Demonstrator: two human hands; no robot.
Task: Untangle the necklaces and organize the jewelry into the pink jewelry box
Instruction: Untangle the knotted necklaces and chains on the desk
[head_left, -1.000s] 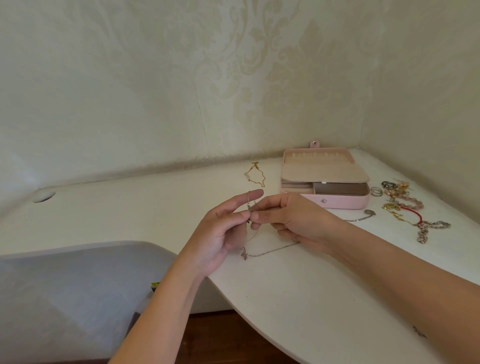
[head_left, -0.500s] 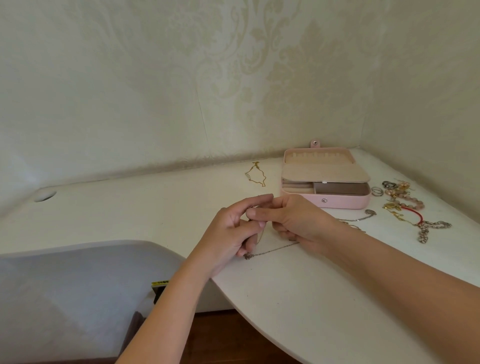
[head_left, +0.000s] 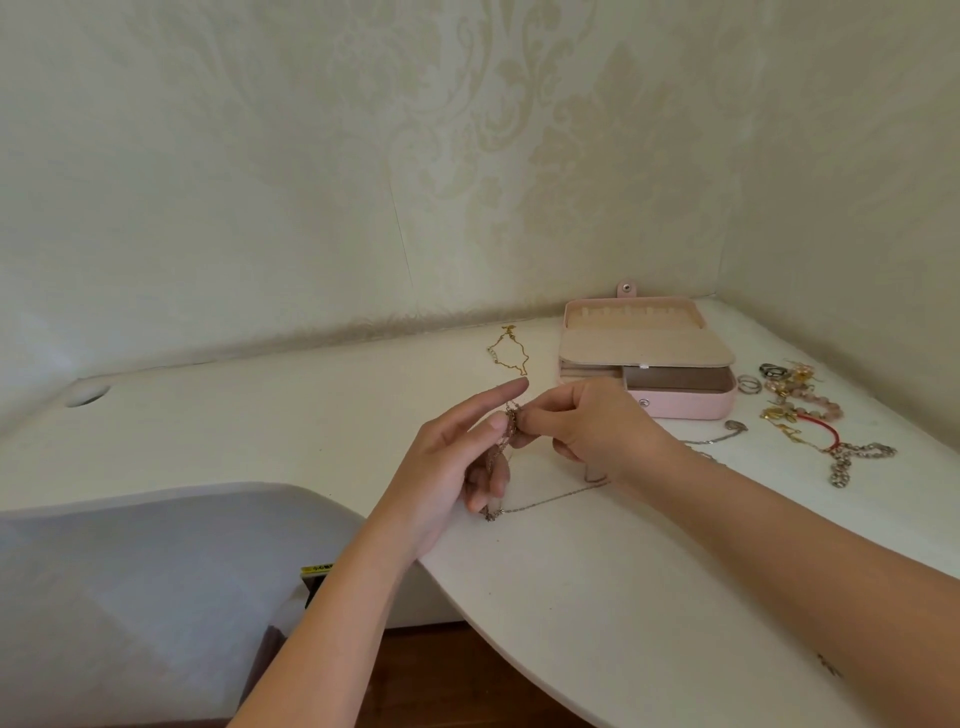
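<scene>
Down by the left forearm, a yellow label (head_left: 317, 569) carries print too small to read. The white desk (head_left: 260, 426) has a curved front edge and meets 2 walls in a corner behind the pink jewelry box (head_left: 691, 408). The box is open; 1 tan-lined compartment and a row of ring rolls show. The right hand (head_left: 592, 423) pinches the tangled chain (head_left: 511, 415) above the desk, its tail (head_left: 550, 500) trailing on the surface. The left hand (head_left: 452, 467) has its index finger straight and thumb against the tangle; whether it grips, I cannot tell. A gold necklace (head_left: 509, 353) lies left of the box, a jewelry pile (head_left: 800, 405) right.
</scene>
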